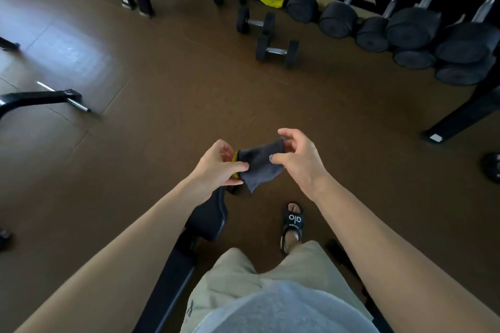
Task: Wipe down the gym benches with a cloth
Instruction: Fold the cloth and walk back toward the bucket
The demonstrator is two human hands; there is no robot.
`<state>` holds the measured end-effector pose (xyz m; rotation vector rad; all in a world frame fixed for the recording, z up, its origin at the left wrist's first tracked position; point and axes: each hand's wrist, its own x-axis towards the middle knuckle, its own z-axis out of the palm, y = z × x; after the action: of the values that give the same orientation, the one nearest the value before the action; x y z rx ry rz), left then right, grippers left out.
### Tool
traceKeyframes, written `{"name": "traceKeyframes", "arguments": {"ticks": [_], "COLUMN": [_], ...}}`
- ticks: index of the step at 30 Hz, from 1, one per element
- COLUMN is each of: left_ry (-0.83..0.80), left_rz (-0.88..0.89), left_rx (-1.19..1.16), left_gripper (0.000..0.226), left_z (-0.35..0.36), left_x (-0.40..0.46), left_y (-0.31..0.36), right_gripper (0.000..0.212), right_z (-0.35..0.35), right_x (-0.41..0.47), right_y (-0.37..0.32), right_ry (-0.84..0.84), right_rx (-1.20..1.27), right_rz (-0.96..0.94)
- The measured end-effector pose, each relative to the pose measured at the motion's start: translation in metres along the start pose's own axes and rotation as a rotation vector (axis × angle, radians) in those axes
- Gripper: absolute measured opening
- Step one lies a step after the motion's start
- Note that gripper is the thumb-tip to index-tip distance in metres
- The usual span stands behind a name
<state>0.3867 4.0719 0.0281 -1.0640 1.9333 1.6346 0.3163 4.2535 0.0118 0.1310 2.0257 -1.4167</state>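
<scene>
Left hand (219, 163) pinching grey cloth (258, 163), right hand (297, 154) pinching its other edge

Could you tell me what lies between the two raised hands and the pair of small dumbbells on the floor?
In the head view, only bare brown floor lies between the hands holding the dark grey cloth and the two small black dumbbells.

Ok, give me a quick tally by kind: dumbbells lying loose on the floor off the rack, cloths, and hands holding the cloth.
Dumbbells loose on the floor: 2
Cloth: 1
Hands pinching the cloth: 2
Total: 5
</scene>
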Motion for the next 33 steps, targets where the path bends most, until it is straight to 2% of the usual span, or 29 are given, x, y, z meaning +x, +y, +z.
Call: {"name": "traceKeyframes", "arguments": {"ticks": [7, 13, 19, 24, 33], "left_ry": [0.047, 0.162, 0.304, 0.413, 0.644], "left_rz": [0.059, 0.089, 0.102, 0.145, 0.098], "left_rx": [-0.108, 0.024, 0.147, 0.158, 0.188], "left_gripper": [0.040, 0.026, 0.019, 0.017, 0.031], "left_z": [-0.009, -0.063, -0.136, -0.214, -0.344], "left_x": [0.060, 0.125, 0.206, 0.245, 0.317], "left_y": [0.071, 0.112, 0.154, 0.189, 0.224], "right_gripper": [0.062, 0.056, 0.048, 0.047, 0.049], "right_z": [-0.029, 0.005, 0.059, 0.122, 0.244], "right_x": [0.101, 0.187, 0.284, 0.355, 0.462], "right_y": [-0.081, -0.155, -0.234, -0.299, -0.387], "right_ry": [-0.148, -0.280, -0.341, -0.422, -0.592], "right_rx": [-0.216, -0.428, -0.553, -0.620, -0.756], "right_rz": [-0.101, -0.220, -0.304, -0.313, -0.403]}}
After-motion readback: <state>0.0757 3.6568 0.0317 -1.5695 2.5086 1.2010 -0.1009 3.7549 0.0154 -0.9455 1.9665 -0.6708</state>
